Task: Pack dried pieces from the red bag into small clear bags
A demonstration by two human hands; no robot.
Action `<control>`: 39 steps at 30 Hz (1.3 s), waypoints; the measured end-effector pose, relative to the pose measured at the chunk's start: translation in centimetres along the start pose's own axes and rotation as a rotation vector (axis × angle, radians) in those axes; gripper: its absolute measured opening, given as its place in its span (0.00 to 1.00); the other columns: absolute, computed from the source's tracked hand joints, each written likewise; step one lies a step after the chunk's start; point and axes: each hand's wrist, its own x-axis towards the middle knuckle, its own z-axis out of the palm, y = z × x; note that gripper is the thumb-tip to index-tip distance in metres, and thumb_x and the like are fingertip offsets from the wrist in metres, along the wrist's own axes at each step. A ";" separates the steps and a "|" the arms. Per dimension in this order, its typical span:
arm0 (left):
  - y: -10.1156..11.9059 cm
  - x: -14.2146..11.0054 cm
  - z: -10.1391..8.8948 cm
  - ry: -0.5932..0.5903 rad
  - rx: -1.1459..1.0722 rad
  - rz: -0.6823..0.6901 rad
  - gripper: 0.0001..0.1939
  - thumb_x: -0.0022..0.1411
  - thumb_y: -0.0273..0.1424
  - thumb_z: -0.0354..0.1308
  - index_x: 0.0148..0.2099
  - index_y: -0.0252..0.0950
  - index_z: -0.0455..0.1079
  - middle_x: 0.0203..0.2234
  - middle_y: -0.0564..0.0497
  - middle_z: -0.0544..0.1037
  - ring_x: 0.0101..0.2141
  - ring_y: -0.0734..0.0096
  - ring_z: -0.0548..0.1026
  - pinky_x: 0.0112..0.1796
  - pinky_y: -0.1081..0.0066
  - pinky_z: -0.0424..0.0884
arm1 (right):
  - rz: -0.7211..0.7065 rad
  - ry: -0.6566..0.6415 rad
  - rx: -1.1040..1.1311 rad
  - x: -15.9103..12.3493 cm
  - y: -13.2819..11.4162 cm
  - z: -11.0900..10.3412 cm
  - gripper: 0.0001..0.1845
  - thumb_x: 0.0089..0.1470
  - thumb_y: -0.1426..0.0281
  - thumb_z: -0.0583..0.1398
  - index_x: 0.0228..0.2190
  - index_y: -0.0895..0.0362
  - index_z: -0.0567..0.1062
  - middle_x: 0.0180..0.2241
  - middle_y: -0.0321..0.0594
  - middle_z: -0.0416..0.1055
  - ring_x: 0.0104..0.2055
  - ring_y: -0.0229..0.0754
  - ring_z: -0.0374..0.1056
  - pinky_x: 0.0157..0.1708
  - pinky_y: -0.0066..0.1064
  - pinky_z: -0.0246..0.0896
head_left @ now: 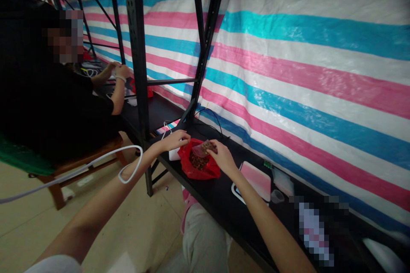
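A red plastic bag point(205, 173) stands open on the black shelf, with small brown pieces point(197, 161) inside. My left hand point(179, 140) is at the bag's left rim, its fingers closed on the edge. My right hand point(222, 158) grips a small clear plastic bag point(201, 150) tilted over the red bag's mouth. Brown bits show through the clear plastic. Right of the red bag lies a scale point(256, 181) with a shiny, pinkish top and a white frame; my right forearm partly covers it.
Beside the scale sit a small clear cup point(277, 196) and clear plastic packaging point(283, 181). A black metal post point(137, 51) rises left of my work spot. Beyond it a co-worker in black point(64, 98) sits. A white cable point(92, 163) crosses before my left arm. Striped sheeting point(304, 72) hangs behind.
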 end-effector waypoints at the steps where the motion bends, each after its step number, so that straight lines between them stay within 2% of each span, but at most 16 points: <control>1: -0.1 0.1 0.0 0.005 0.042 -0.014 0.17 0.62 0.32 0.43 0.25 0.33 0.66 0.20 0.54 0.71 0.25 0.75 0.68 0.38 0.72 0.62 | -0.022 -0.004 -0.007 0.3 -0.2 0.0 0.14 0.48 0.72 0.58 0.40 0.53 0.70 0.40 0.40 0.71 0.41 0.42 0.67 0.42 0.34 0.60; 4: 0.1 0.6 0.1 0.045 0.233 -0.028 0.20 0.62 0.42 0.43 0.28 0.33 0.68 0.19 0.52 0.70 0.23 0.73 0.68 0.29 0.74 0.60 | -0.069 -0.022 -0.008 1.0 -0.4 0.3 0.13 0.48 0.74 0.59 0.39 0.56 0.72 0.39 0.42 0.71 0.42 0.42 0.67 0.45 0.35 0.59; 8: 0.7 1.1 0.6 0.038 0.431 0.067 0.23 0.57 0.50 0.48 0.34 0.33 0.70 0.21 0.49 0.72 0.26 0.69 0.70 0.31 0.72 0.60 | -0.101 -0.055 0.015 1.5 -0.4 0.7 0.13 0.47 0.75 0.60 0.38 0.58 0.74 0.38 0.43 0.72 0.41 0.43 0.67 0.44 0.35 0.59; 10: 0.8 1.3 0.9 0.025 0.469 0.087 0.21 0.58 0.47 0.50 0.37 0.33 0.70 0.22 0.49 0.72 0.27 0.68 0.70 0.32 0.72 0.60 | -0.122 -0.071 0.031 1.5 -0.5 0.7 0.11 0.48 0.76 0.60 0.36 0.57 0.75 0.36 0.43 0.73 0.39 0.42 0.68 0.43 0.35 0.60; 12: 0.8 1.4 1.1 0.023 0.483 0.097 0.16 0.61 0.41 0.49 0.39 0.34 0.70 0.24 0.49 0.73 0.28 0.69 0.71 0.33 0.72 0.60 | -0.125 -0.076 0.073 1.4 -0.6 0.6 0.10 0.48 0.75 0.60 0.35 0.57 0.76 0.36 0.42 0.73 0.38 0.42 0.69 0.42 0.34 0.61; 15: 0.7 1.4 1.1 0.016 0.465 0.111 0.12 0.62 0.34 0.49 0.38 0.36 0.72 0.25 0.49 0.74 0.30 0.70 0.71 0.33 0.72 0.61 | -0.076 -0.062 0.187 1.3 -0.4 0.4 0.12 0.48 0.75 0.59 0.37 0.57 0.76 0.36 0.43 0.74 0.37 0.41 0.70 0.41 0.33 0.63; 17: 0.6 1.5 1.0 0.005 0.443 0.113 0.11 0.61 0.34 0.50 0.36 0.36 0.73 0.25 0.49 0.74 0.29 0.70 0.71 0.33 0.72 0.61 | -0.027 -0.048 0.248 1.3 -0.2 0.2 0.12 0.48 0.74 0.60 0.37 0.57 0.76 0.35 0.43 0.75 0.36 0.41 0.70 0.39 0.33 0.64; 21: 0.6 1.7 0.9 0.003 0.395 0.103 0.11 0.60 0.32 0.51 0.36 0.36 0.74 0.25 0.49 0.75 0.29 0.70 0.72 0.32 0.72 0.61 | 0.035 -0.011 0.261 1.6 -0.2 0.0 0.06 0.46 0.74 0.60 0.28 0.56 0.78 0.29 0.40 0.75 0.32 0.42 0.71 0.35 0.33 0.65; 23: 0.7 1.9 0.8 0.009 0.383 0.103 0.11 0.60 0.31 0.51 0.35 0.36 0.74 0.24 0.48 0.75 0.28 0.70 0.72 0.31 0.72 0.61 | 0.033 0.005 0.266 2.0 -0.5 0.0 0.07 0.46 0.74 0.59 0.26 0.55 0.78 0.27 0.39 0.75 0.30 0.42 0.70 0.34 0.33 0.65; 27: 1.2 1.8 0.1 0.032 0.401 0.076 0.10 0.59 0.31 0.52 0.34 0.35 0.73 0.23 0.48 0.75 0.30 0.68 0.72 0.33 0.71 0.61 | -0.020 0.036 0.257 2.6 -1.3 -0.1 0.08 0.47 0.73 0.58 0.26 0.54 0.79 0.28 0.39 0.75 0.30 0.41 0.70 0.33 0.32 0.65; 32: 2.0 1.3 -0.9 0.061 0.407 0.039 0.12 0.61 0.34 0.50 0.32 0.35 0.72 0.22 0.49 0.74 0.30 0.69 0.72 0.32 0.72 0.60 | -0.037 0.105 0.240 2.4 -1.1 0.0 0.08 0.47 0.73 0.58 0.26 0.54 0.79 0.28 0.38 0.75 0.30 0.41 0.70 0.33 0.32 0.64; 39: 1.9 1.3 0.0 0.080 0.409 0.048 0.15 0.63 0.35 0.48 0.32 0.34 0.71 0.23 0.49 0.74 0.28 0.70 0.71 0.33 0.72 0.60 | 0.022 0.212 0.243 1.6 -0.5 1.1 0.07 0.47 0.69 0.59 0.26 0.54 0.78 0.29 0.39 0.73 0.28 0.40 0.67 0.28 0.30 0.61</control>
